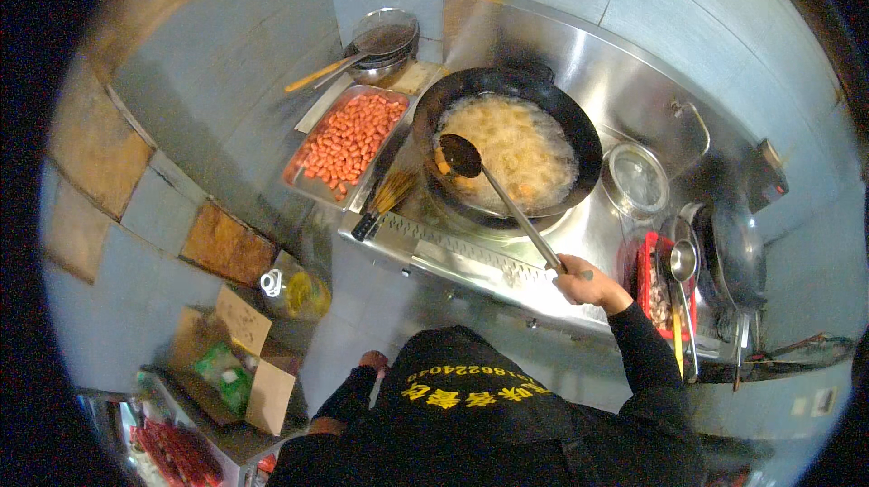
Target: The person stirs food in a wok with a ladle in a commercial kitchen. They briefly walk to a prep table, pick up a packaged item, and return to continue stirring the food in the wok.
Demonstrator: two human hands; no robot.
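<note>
My right hand [582, 282] is closed round the handle of a metal ladle [523, 212] at the front edge of the steel stove. The ladle's dark bowl lies in a large black wok [589, 147], over the left part of the bubbling oil. Pale foam [509, 141] covers most of the oil, and a few orange-brown pieces show beside and below the ladle. My left hand [375, 359] hangs low beside my black apron, well away from the stove; it is small and partly hidden, so its fingers cannot be made out.
Left of the wok stand a tray of reddish peanut-like pieces [356, 137], a bamboo brush [387, 200] and stacked strainers [385, 39]. To the right are a round metal pot [636, 180], a red basket [655, 290] and another wok [736, 249]. An oil jug [302, 293] and open carton [270, 395] are lower left.
</note>
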